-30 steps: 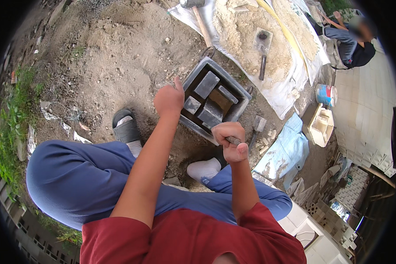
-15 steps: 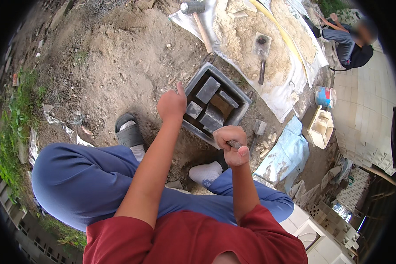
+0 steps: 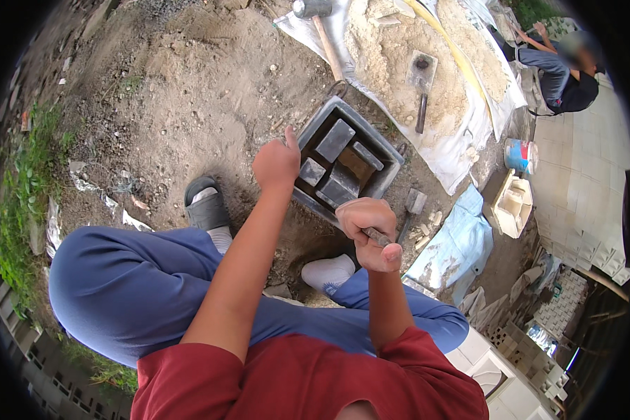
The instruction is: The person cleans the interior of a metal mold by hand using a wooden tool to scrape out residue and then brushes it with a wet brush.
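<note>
1. Head view: I have the right hand (image 3: 369, 233) closed around a rod (image 3: 376, 236), with one end showing past the fist; the rest is hidden. That wrapped grip looks chosen for firmness.
2. I see the left hand (image 3: 276, 162) from its back, thumb raised, beside the box's left side. Its fingers are out of sight, so I cannot tell how far they are closed, whether they hold anything, or whether they touch the rim.
3. The grey box (image 3: 388, 175) sits on the dirt ahead of the feet, probably for easy reach by both hands. Its near corner lies behind the right hand. Dark blocks (image 3: 335, 139) stand apart inside, perhaps to keep gaps between them.
4. A trowel (image 3: 422, 68) lies on the sand (image 3: 378, 63), handy for scooping, I judge. The white sheet (image 3: 437, 157) beneath likely keeps that sand off the dirt.
5. The mallet (image 3: 325, 42) lies beyond the box, its handle pointing this way.
</note>
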`<state>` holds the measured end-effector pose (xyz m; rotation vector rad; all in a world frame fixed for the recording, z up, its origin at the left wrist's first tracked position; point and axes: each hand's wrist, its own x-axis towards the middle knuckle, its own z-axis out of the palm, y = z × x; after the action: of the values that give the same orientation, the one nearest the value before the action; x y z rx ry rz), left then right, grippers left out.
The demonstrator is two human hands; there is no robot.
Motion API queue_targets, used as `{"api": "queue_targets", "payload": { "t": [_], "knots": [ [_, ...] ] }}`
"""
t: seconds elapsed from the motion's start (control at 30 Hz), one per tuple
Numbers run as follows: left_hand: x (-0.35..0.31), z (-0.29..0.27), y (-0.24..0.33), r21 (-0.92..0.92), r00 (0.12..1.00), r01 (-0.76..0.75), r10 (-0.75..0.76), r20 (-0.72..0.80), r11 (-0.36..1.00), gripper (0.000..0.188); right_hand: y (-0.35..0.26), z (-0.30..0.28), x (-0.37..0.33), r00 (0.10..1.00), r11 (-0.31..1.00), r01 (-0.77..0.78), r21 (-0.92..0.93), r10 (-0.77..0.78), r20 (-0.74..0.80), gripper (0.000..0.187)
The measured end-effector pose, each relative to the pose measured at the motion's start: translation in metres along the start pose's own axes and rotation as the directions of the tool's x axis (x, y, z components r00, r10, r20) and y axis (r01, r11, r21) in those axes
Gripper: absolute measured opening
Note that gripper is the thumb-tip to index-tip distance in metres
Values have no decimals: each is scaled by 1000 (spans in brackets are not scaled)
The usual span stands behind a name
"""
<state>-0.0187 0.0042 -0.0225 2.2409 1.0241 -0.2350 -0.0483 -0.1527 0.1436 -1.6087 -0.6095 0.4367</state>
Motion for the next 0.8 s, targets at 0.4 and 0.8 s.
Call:
{"api": "queue_targets", "payload": {
  "t": [0.4, 0.8],
  "knots": [
    [-3, -4, 5, 7, 998, 16, -17, 65, 1000, 72, 7, 1, 0, 999, 999, 46, 11, -46, -21, 85],
    [12, 10, -15, -340, 992, 106, -78, 97, 934, 78, 35, 14, 11, 976, 961, 210, 179, -196, -91, 82]
  ]
}}
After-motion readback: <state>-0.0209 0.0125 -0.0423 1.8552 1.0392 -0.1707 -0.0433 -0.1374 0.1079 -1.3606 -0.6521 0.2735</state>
